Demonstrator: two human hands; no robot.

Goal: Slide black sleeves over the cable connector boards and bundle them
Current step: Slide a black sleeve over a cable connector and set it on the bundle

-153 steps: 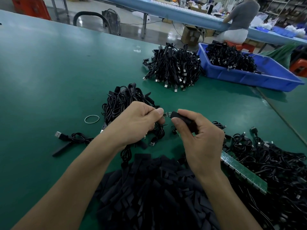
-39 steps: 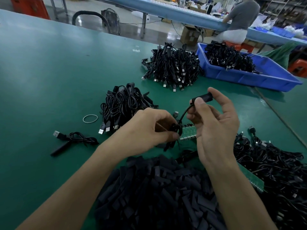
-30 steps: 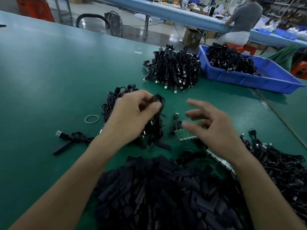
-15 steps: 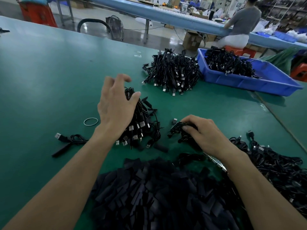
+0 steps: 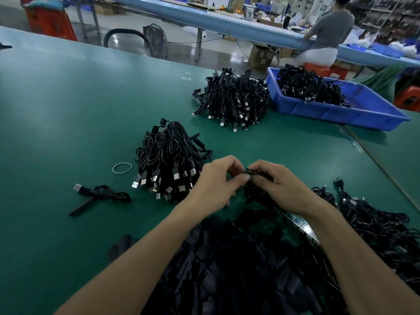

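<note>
Hands meet low over the green worktop [image 5: 68,98]: left hand [image 5: 213,183] and right hand [image 5: 277,187] both pinch one small dark cable end [image 5: 248,172] between thumb and curled fingers [image 5: 244,177], tips almost touching. Whether the piece under the tips is bare connector board or sleeve cannot be told; it is too small and dark. Judgement: the two-handed pinch suits steadying the board with one hand while the other feeds a sleeve on, so sleeving looks in hand and not complete

Stock lies within reach for that purpose. The heap of black sleeves [image 5: 227,269] is nearest the body, the loose cables [image 5: 375,223] are to the right, and a green board strip [image 5: 297,221] runs between them. The pile of coiled cables [image 5: 168,160] sits just left of the hands, plugs toward the person. A rubber band [image 5: 122,168] beside it is likely for bundling. One single cable [image 5: 100,194] lies apart, further left. A second cable pile [image 5: 234,98] and a blue bin [image 5: 363,112] of cables stand far across

Surface: smooth green matting. Room: factory floor, with a seated person [image 5: 327,30] at a long blue bench [image 5: 204,19] behind, back turned
</note>
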